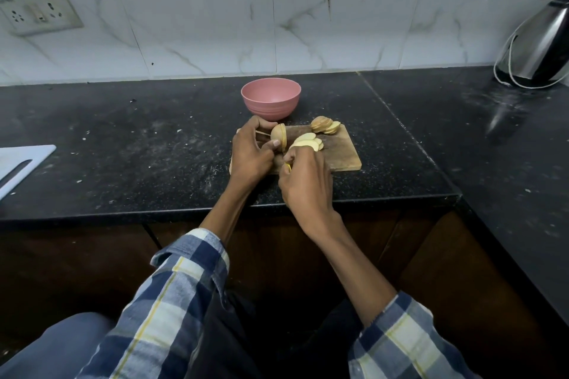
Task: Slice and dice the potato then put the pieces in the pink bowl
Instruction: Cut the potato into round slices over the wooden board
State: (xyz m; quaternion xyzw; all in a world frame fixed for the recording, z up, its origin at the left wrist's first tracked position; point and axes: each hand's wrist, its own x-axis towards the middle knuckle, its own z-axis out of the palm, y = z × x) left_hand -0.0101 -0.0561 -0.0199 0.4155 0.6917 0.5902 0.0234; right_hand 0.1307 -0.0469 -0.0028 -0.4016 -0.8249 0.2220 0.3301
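A wooden cutting board point(341, 154) lies on the black counter. My left hand point(251, 152) grips the uncut end of the potato point(277, 133) at the board's left side. My right hand point(304, 181) grips a knife with a yellow handle point(288, 167); its thin blade runs up against the cut face of the potato. Cut potato slices point(308, 141) lie fanned beside my right hand, and another stack of slices point(325, 125) sits at the board's far edge. The pink bowl point(271, 98) stands just behind the board; I see nothing in it.
A steel electric kettle point(542, 46) with a white cord stands at the back right. A white cutting board point(18, 163) lies at the left edge. A wall socket point(34, 6) is on the tiled wall. The counter edge point(215, 209) runs just below my wrists.
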